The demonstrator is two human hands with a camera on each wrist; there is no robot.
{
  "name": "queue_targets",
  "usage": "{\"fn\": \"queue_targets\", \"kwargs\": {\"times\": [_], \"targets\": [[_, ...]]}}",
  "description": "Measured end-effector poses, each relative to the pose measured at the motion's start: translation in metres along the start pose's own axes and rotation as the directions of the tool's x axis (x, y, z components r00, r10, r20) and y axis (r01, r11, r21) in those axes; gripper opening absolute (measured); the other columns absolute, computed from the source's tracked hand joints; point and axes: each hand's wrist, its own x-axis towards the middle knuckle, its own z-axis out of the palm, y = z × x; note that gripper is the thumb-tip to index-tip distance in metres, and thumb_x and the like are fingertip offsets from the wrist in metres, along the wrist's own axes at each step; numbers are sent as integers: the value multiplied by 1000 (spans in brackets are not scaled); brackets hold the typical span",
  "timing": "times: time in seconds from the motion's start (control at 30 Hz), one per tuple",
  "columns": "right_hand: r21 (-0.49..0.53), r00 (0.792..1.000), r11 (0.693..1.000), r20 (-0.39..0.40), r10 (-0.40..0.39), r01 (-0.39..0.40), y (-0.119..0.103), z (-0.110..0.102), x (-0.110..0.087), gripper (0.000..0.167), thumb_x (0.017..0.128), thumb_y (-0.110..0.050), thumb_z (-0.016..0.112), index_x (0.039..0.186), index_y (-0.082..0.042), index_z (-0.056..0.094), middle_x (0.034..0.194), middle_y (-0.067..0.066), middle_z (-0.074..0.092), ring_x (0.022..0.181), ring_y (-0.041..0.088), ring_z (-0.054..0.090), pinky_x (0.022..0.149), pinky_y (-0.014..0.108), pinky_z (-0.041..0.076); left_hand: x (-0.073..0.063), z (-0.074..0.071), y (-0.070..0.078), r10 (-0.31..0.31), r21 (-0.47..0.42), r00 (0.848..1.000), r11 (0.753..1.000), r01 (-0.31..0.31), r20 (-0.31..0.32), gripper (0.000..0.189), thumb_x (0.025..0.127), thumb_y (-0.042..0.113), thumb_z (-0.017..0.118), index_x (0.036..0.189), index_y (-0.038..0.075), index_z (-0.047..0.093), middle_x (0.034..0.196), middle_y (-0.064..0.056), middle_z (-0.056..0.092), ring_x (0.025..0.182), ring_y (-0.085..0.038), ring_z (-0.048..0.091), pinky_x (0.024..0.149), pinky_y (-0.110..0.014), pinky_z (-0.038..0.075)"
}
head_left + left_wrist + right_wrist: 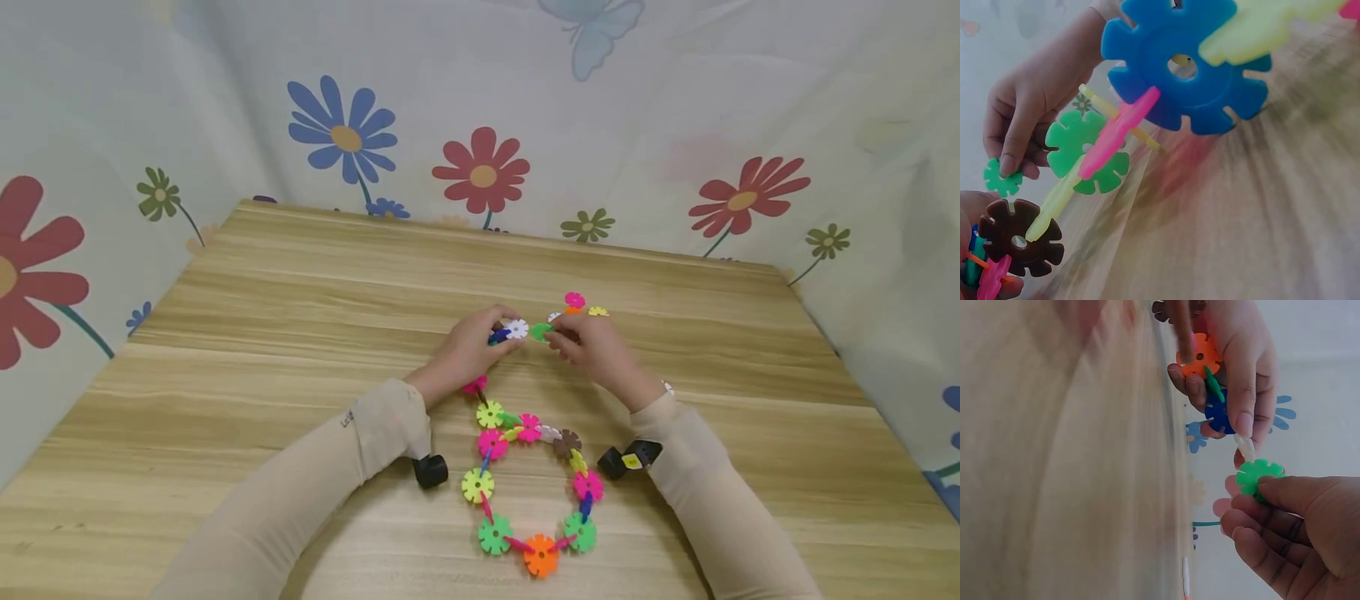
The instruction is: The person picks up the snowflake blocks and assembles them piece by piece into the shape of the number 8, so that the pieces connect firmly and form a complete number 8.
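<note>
My left hand (pixel 467 350) holds the end of a chain of slotted plastic flower discs, with a white disc (pixel 516 329) outermost at its fingertips. In the right wrist view a blue disc (pixel 1217 414) and an orange disc (pixel 1200 357) of that chain lie within the left hand's fingers. My right hand (pixel 596 350) pinches a green disc (pixel 1259 477) between thumb and fingers, right at the white disc's edge. From the left hand the chain runs down past a brown disc (pixel 1019 256) and curves into a loop on the table, an orange disc (pixel 541 556) nearest me.
Just beyond the right hand lie a few loose discs, among them a pink disc (pixel 574 298) and a yellow disc (pixel 597 311). The wooden table (pixel 315 283) meets a flower-printed cloth (pixel 420 75) at its back and sides. Black wrist cameras stick out beneath both sleeves.
</note>
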Motion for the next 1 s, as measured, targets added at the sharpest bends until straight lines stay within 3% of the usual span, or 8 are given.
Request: {"fn": "queue_targets", "kwargs": {"times": [0.43,0.67,0.83,1.0], "targets": [[-138,991,984,-59,-118,109,-7,3,-2,12,94,-11,61,89,-3,67,68,3,59,60,10,49,57,24,44,-1,-1,1,14,26,1000,1000,-15,21,37,92,26,65,126,12,58,117,-9,67,107,-24,63,93,-40,51],[-200,985,970,-69,-155,139,-8,6,-3,8,92,-11,64,91,-4,69,77,4,66,65,11,53,62,27,47,-1,1,2,8,28,999,1000,-9,33,36,92,27,65,124,12,58,116,-9,67,107,-23,62,94,-39,50],[-168,983,974,-76,-165,151,-8,10,-2,10,93,-10,62,90,-3,68,70,3,63,61,10,52,58,24,46,-4,1,6,18,35,1000,999,-19,15,34,92,25,66,121,9,60,111,-11,67,101,-24,62,90,-39,50],[-116,988,985,-66,-139,131,-8,12,-2,9,93,-10,63,90,-4,69,71,3,64,62,9,55,60,24,48,-5,3,7,-5,40,1000,999,4,21,32,93,29,64,118,10,59,100,-8,66,86,-19,59,77,-32,49]]}}
